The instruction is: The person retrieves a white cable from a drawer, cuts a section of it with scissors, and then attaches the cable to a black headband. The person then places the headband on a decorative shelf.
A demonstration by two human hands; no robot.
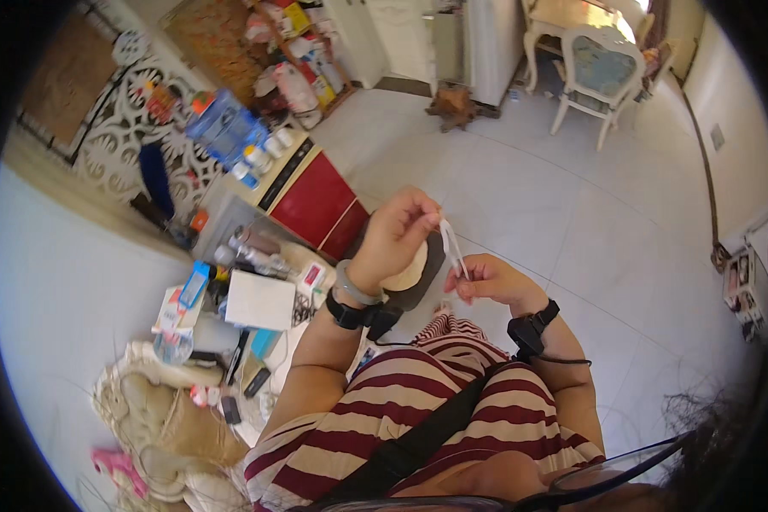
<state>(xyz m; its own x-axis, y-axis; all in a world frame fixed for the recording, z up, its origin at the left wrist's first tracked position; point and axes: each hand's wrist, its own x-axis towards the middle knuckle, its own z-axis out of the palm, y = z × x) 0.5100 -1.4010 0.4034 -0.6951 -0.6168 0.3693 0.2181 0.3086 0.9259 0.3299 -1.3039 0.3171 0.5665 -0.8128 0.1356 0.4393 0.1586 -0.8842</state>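
On the near side of a red-fronted cabinet (316,194), a striped garment (427,375) is crossed by a diagonal black strap (422,435). A thin white strip (450,239) is held up near the cabinet, to its right as viewed, and is stretched at a slant between both hands. Its upper end is pinched between the thumb and fingertips of the left hand (397,232), and its lower end is pinched likewise by the right hand (499,282). Whether the strip is a closed loop cannot be told. To the near left of the cabinet, a cream upholstered seat (205,418), a white box (260,300) and a blue case (194,284) are seen among small items. On top of the cabinet, small bottles (256,158) are lined up, with a large blue water jug (226,128) just beside them. Beyond the cabinet, to its right, a brown stump (452,107) is seen on the tiled floor (529,179), and farther right a white chair (604,64) is seen.
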